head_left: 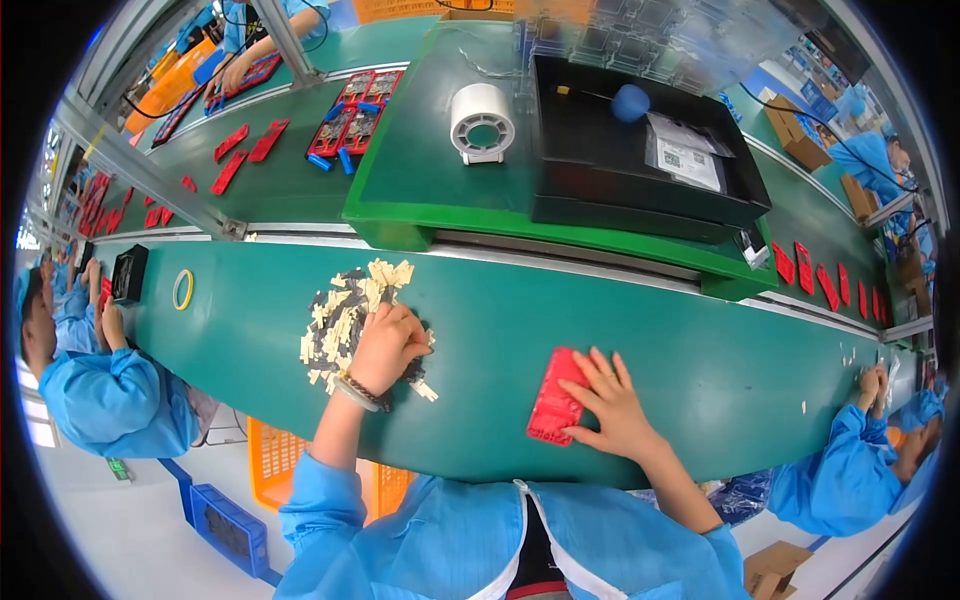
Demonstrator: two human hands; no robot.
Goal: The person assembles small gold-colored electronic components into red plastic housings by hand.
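red panel [551, 399] under my right hand [615, 405]

the panel lies on the green table [480, 420] at five o'clock from the centre of view; my right hand is open on it, fingers spread. at nine o'clock my left hand [392, 345] curls over the pile of cream and dark grey pieces [340, 320]; i cannot tell whether it pinches one. a white fan-shaped device [482, 108] stands at twelve.

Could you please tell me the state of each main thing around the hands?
Pile of cream and dark pieces: loose, heaped.
Left hand: fingers bent over the pile.
Red piece: lying flat.
Right hand: fingers spread, touching the red piece.
Large black box: open-topped, packets inside.
Yellow ring: lying by itself.
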